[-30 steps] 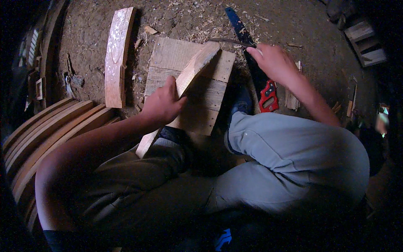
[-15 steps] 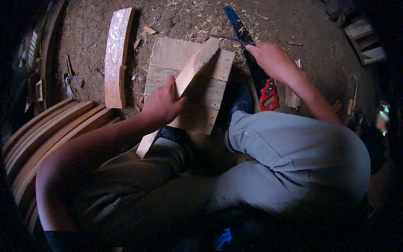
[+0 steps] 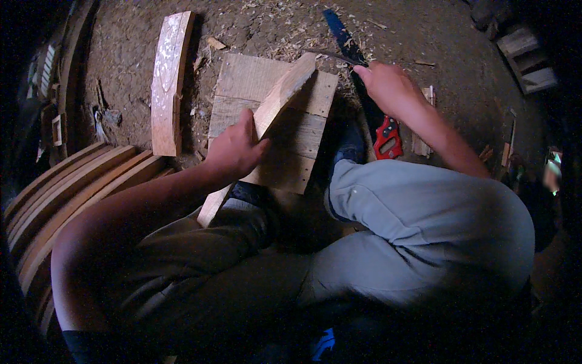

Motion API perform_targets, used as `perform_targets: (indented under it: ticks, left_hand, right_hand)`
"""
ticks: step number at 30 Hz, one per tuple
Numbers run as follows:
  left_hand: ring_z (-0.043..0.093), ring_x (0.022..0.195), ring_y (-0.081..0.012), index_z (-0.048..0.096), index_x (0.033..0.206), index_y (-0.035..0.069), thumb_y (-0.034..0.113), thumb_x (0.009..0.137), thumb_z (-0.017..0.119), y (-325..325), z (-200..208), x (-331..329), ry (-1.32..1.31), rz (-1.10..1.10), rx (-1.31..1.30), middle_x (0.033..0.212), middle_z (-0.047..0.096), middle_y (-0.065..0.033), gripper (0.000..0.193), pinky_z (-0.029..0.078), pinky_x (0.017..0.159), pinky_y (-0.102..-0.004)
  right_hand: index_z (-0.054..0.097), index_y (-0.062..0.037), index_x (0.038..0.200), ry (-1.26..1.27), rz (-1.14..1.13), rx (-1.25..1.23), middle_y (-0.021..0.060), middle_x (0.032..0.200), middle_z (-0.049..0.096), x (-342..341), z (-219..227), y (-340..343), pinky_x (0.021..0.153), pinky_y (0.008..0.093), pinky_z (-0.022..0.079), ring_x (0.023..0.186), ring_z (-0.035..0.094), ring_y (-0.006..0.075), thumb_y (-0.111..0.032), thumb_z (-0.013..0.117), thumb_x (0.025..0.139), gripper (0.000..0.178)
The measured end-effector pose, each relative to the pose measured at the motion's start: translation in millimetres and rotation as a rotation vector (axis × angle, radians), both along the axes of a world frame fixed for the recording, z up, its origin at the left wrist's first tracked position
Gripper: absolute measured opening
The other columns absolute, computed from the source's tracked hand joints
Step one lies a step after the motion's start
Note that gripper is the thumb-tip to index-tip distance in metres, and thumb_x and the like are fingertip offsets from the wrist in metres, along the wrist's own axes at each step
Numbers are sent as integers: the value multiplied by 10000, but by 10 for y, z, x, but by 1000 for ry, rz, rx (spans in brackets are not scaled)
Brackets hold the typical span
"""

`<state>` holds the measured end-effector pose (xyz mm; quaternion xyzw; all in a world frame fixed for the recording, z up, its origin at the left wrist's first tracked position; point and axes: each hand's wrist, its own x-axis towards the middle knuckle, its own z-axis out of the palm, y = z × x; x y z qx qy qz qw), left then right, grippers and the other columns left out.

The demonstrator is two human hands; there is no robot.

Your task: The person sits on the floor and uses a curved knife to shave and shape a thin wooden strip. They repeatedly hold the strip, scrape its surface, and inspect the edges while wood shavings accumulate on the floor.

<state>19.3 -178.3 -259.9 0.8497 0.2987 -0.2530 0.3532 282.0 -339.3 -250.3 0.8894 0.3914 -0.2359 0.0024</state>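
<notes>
Your left hand (image 3: 237, 148) wraps round the wood (image 3: 280, 103); your right hand (image 3: 388, 88) is clenched on the curved tool (image 3: 342, 57). Best brace firmly, left grip well back from the tool ahead.

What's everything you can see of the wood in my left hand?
It is a long, narrow, pale wood piece, with grain showing and a rough-looking edge near its tapered far end. It slants from lower left to upper right over a plank board; your left hand grips its middle. The tip lies close to a dark curved blade, but contact there is unclear.
</notes>
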Motion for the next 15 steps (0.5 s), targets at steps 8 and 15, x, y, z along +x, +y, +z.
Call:
perform_targets:
  ticks: [8, 15]
  left_hand:
    - [593, 887, -465, 357, 1027, 45, 343, 844, 588, 11, 3, -23, 34, 9, 19, 888, 609, -269, 419, 454, 779, -527]
    - [581, 855, -465, 346, 1048, 43, 356, 844, 587, 48, -115, -87, -21, 33, -22, 848, 589, -267, 445, 447, 749, -518]
  right_hand:
    - [646, 28, 844, -33, 64, 20, 273, 859, 627, -10, -45, 59, 753, 508, 484, 834, 604, 450, -419, 410, 953, 517]
    - [613, 29, 895, 10, 49, 123, 279, 868, 607, 284, -150, 44, 774, 485, 451, 865, 580, 446, -421, 400, 962, 503]
